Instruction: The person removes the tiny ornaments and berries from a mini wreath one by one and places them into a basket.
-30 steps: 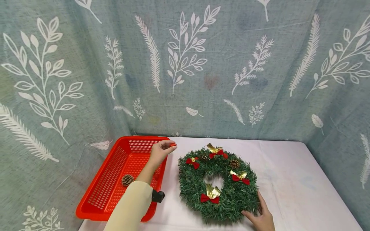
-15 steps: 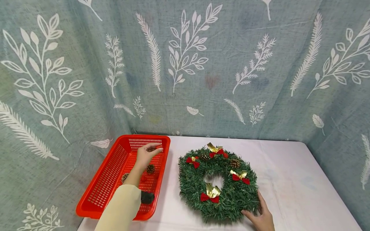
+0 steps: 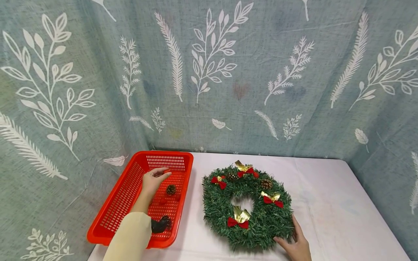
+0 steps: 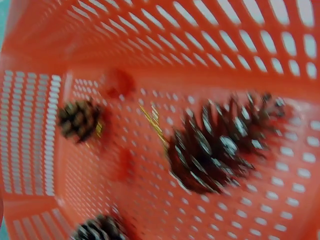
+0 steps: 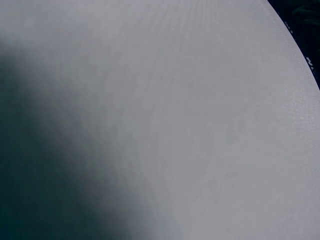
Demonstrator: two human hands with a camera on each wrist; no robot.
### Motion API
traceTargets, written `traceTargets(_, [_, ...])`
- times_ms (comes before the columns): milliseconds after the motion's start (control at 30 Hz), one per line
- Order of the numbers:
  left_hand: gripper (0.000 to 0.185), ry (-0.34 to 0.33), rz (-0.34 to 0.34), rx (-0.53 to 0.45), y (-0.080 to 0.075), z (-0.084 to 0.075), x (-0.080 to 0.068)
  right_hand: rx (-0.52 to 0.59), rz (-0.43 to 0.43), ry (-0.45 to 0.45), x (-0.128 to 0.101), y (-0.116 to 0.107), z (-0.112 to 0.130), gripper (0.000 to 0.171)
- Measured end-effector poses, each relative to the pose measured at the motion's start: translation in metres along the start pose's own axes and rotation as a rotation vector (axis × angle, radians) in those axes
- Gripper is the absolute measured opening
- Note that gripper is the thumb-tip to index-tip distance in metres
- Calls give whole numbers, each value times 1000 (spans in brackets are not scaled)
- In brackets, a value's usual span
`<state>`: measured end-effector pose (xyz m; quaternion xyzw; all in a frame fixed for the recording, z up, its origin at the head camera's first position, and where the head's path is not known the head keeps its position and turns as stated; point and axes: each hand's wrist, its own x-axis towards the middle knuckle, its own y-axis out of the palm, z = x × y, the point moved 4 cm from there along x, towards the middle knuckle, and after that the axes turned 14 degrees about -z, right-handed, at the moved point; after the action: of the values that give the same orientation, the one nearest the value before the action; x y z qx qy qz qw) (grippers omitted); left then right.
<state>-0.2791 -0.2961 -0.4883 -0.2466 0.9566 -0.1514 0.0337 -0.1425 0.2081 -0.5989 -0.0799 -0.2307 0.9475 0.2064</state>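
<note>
My left hand (image 3: 153, 182) is over the red plastic basket (image 3: 93, 232), pinching a small red piece (image 3: 167, 170) between thumb and fingertips. Below it in the basket lie several pinecones, one of them a small pinecone (image 3: 171, 189). The left wrist view shows a long pinecone (image 4: 210, 150) and a red ball (image 4: 118, 82), blurred. My right hand (image 3: 298, 246) grips the lower right edge of a green wreath (image 3: 222, 214), thumb below and a finger along the side. The wreath bears red-and-gold bows, such as a front bow (image 3: 238, 222), and pinecones (image 3: 266, 184).
A white cloth (image 3: 336, 214) covers the table and fills most of the right wrist view. Behind it hangs a grey-green curtain (image 3: 241, 119) with white leaf prints. The basket stands left of the wreath, with a strip of cloth between them.
My left hand has moved left, from beyond the basket's right rim to over its inside, still pinching the red piece. The right hand and wreath have stayed in place.
</note>
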Motion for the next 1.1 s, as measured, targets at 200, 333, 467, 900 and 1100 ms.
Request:
traceTargets(200, [48,-17,-21,17,-11,19,0,9,8,0,0,-1,1,114])
traceTargets(333, [47,-7,-18,48,-15,32,-2,18,18,12,-1,-2,0,114])
traceTargets(467, [43,18,-30,147,-18,44,-5,31,21,14,-1,-2,0,113])
traceTargets(900, [40,54,8,272,-10,55,0,37,6,26,0,1,-2,115])
traceTargets(1100, [39,30,67,258,-9,60,-4,10,6,18,0,0,1,114])
